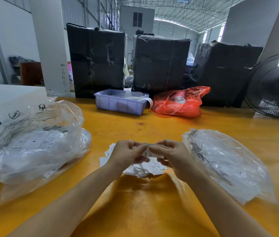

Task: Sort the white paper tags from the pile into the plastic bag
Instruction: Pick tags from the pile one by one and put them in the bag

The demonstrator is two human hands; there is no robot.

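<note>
A pile of white paper tags [142,169] lies on the yellow table [135,202] just in front of me. Above it, my left hand [126,153] and my right hand [171,155] meet and together pinch a small stack of white tags [147,152] marked XS. To the left sits a large clear plastic bag [32,147] with several printed tags inside. On the right, a flatter clear plastic bag [227,163] lies with its mouth toward my hands.
A lilac plastic bin [120,104] and a red plastic bag [179,103] stand at the back of the table. Behind them are three black wrapped bales [97,60]. A black fan [275,86] stands at the far right, a white board [7,100] at the left.
</note>
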